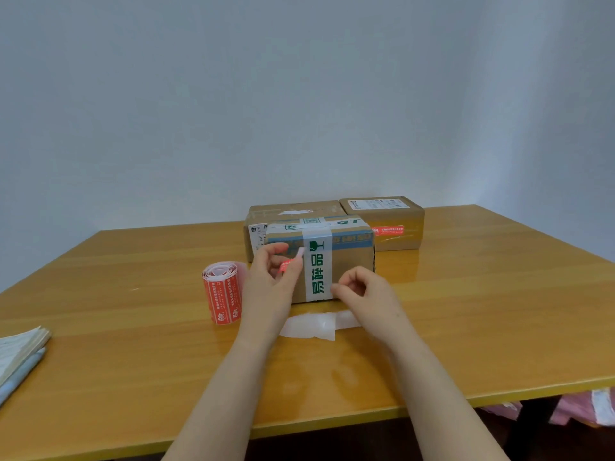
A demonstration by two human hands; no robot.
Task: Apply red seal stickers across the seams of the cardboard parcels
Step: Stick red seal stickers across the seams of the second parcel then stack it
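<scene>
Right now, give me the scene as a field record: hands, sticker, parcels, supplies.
left hand: left hand pinching a red seal sticker with its white backing partly peeled
right hand: right hand curled, apparently holding nothing, beside the white fragile tape
front parcel: brown cardboard parcel, no red seal visible yet
rear right parcel: cardboard box already bearing a red seal
rear left parcel: third box, mostly hidden
supplies: red sticker roll standing left; spent white backing strips on wooden table

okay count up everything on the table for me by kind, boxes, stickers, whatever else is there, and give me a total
Brown cardboard parcels: 3 (front, back left, back right)
Red seal sticker rolls: 1
Loose red seal stickers, held in the left hand: 1
White backing paper strips: 1
Paper booklet stacks at the left edge: 1
Total: 7
</scene>
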